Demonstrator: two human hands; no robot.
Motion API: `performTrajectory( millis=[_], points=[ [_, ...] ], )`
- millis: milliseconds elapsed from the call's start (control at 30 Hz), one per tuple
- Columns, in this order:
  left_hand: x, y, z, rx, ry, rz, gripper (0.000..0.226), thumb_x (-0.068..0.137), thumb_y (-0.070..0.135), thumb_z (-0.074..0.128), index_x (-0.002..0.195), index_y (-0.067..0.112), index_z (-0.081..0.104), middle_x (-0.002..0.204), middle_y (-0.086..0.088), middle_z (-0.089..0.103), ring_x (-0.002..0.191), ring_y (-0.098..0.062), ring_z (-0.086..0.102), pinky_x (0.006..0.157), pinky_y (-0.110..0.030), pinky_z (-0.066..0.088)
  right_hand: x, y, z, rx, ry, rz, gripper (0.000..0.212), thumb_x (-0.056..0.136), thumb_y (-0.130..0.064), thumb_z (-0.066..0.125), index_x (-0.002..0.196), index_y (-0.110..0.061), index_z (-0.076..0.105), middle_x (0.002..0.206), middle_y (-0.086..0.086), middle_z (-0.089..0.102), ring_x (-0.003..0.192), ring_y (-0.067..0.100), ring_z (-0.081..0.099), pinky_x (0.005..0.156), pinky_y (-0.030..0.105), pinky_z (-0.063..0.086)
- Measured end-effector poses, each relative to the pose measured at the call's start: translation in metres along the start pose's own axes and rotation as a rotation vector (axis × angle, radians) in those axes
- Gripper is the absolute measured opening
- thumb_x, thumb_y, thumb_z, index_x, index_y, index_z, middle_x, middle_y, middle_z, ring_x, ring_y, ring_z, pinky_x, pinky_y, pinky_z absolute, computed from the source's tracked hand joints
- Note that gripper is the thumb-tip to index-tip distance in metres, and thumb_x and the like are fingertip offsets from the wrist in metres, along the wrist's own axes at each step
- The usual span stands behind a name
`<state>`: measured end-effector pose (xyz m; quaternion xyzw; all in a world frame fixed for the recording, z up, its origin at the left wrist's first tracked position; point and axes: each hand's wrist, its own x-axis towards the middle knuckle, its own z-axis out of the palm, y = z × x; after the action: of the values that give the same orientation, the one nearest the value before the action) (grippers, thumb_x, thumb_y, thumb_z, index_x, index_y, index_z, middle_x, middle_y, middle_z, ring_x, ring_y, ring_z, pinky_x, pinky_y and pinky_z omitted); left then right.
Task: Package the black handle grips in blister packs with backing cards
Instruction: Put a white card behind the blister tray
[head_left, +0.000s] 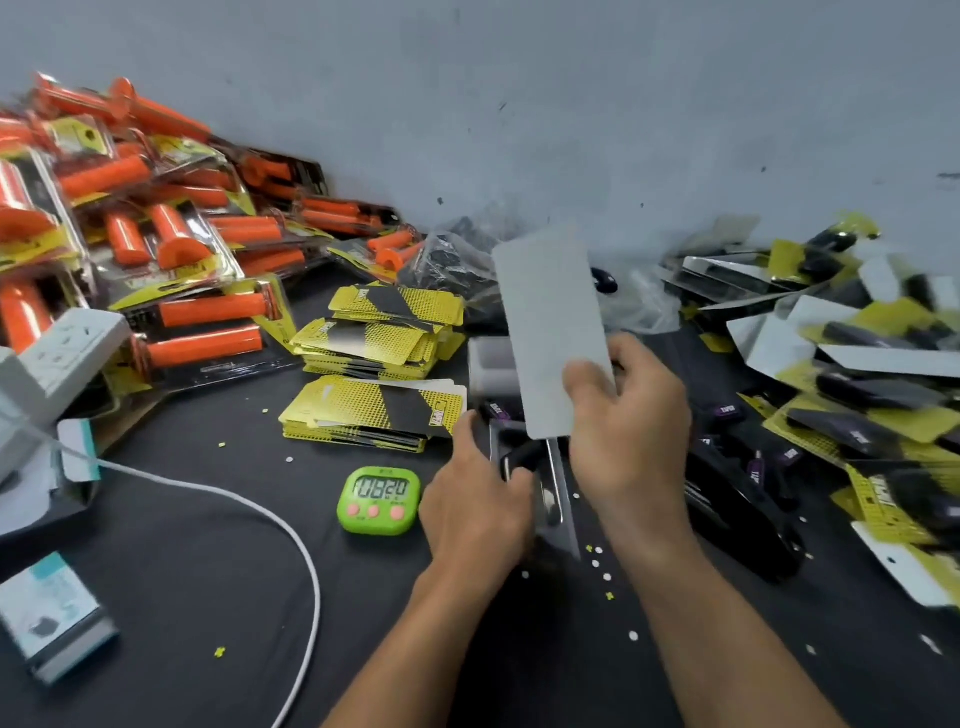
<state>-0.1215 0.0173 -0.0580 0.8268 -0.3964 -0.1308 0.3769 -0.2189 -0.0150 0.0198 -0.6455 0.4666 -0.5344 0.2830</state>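
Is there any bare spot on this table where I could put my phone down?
Yes: the dark tabletop between the white cable and the left forearm, below the green timer; also between the cable and the yellow card stacks. Crowded: orange packs left, black packs right.

Bench (197, 561): black surface. Lying on it: green timer (378, 500), white cable (304, 550), stacked yellow-black backing cards (374, 405), packed orange grips (202, 343) at left, packed black grips (862, 395) at right.
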Motion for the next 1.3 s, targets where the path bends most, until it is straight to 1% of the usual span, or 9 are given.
performTrajectory(
  millis=[67,133,233,400,500,633,967,1133,1300],
  points=[
    [-0.001,0.001,0.001,-0.027,0.035,-0.009,0.074,0.087,0.041,0.064,0.152,0.036,0.029,0.103,-0.005,0.074,0.098,-0.035,0.067,0.071,-0.036,0.037,-0.03,0.01,-0.04,0.265,-0.181,0.382,0.02,0.095,-0.011,0.056,0.085,-0.021,0.071,0.077,-0.002,0.075,0.064,0.01,0.066,0.054,0.028,0.051],
    [0.0,0.0,0.0,-0.07,0.04,-0.008,0.067,0.089,0.039,0.063,0.15,0.035,0.034,0.1,-0.004,0.074,0.097,-0.035,0.066,0.073,-0.038,0.039,-0.062,0.022,-0.07,0.294,-0.341,0.641,0.029,0.099,-0.003,0.052,0.085,-0.016,0.074,0.072,0.004,0.073,0.052,0.019,0.056,0.039,0.026,0.039],
    [0.001,-0.004,-0.005,-0.199,-0.008,-0.042,0.06,0.091,0.034,0.066,0.147,0.027,0.044,0.078,0.005,0.071,0.087,-0.025,0.065,0.073,-0.037,0.043,-0.085,0.027,-0.093,0.345,-0.41,0.87,0.026,0.098,0.005,0.05,0.1,-0.005,0.073,0.06,0.008,0.064,0.036,0.017,0.035,0.032,0.018,0.021],
    [0.002,-0.014,-0.011,-0.364,-0.081,-0.087,0.04,0.085,0.022,0.068,0.125,0.025,0.062,0.068,0.008,0.072,0.065,0.002,0.065,0.052,-0.012,0.039,-0.098,0.024,-0.091,0.483,-0.571,1.087,0.025,0.098,0.008,0.046,0.111,0.007,0.067,0.045,0.01,0.049,0.024,0.01,0.027,0.034,0.009,0.018],
    [0.002,-0.018,-0.011,-0.392,-0.113,-0.099,0.03,0.085,0.02,0.072,0.113,0.028,0.066,0.067,0.016,0.072,0.059,0.001,0.066,0.057,-0.022,0.046,-0.106,0.03,-0.082,0.529,-0.507,1.121,0.024,0.099,0.008,0.045,0.103,0.013,0.068,0.044,0.008,0.043,0.028,0.008,0.021,0.046,0.017,0.012],
    [0.0,-0.019,-0.012,-0.507,-0.188,-0.14,0.028,0.086,0.009,0.072,0.112,0.022,0.068,0.069,0.003,0.074,0.053,-0.016,0.071,0.049,-0.027,0.054,-0.107,0.036,-0.082,0.525,-0.35,1.09,0.025,0.099,0.008,0.042,0.097,0.01,0.067,0.046,0.009,0.046,0.03,0.01,0.019,0.052,0.026,0.008],
    [-0.005,-0.014,-0.011,-0.392,-0.132,-0.098,0.039,0.087,0.013,0.072,0.126,0.017,0.069,0.069,0.005,0.075,0.05,-0.017,0.071,0.045,-0.021,0.052,-0.098,0.046,-0.072,0.233,-0.349,0.808,0.036,0.092,0.006,0.043,0.101,-0.014,0.071,0.066,0.008,0.071,0.036,0.021,0.045,0.036,0.019,0.031],
    [-0.015,-0.009,-0.009,-0.263,-0.059,0.021,0.047,0.084,0.018,0.072,0.131,0.018,0.07,0.083,0.009,0.076,0.065,0.001,0.065,0.052,-0.002,0.041,-0.085,0.046,-0.072,-0.008,-0.583,0.594,0.025,0.076,-0.023,0.056,0.095,-0.024,0.072,0.081,0.0,0.079,0.075,0.021,0.076,0.067,0.04,0.06],
    [-0.015,-0.008,-0.007,-0.365,-0.109,0.001,0.047,0.086,0.012,0.071,0.132,0.019,0.068,0.068,0.01,0.074,0.048,-0.01,0.067,0.045,-0.017,0.049,-0.058,0.057,-0.06,-0.003,-0.466,0.651,0.01,0.088,-0.009,0.067,0.087,-0.017,0.073,0.077,0.001,0.078,0.067,0.018,0.075,0.059,0.031,0.058]
  ],
)
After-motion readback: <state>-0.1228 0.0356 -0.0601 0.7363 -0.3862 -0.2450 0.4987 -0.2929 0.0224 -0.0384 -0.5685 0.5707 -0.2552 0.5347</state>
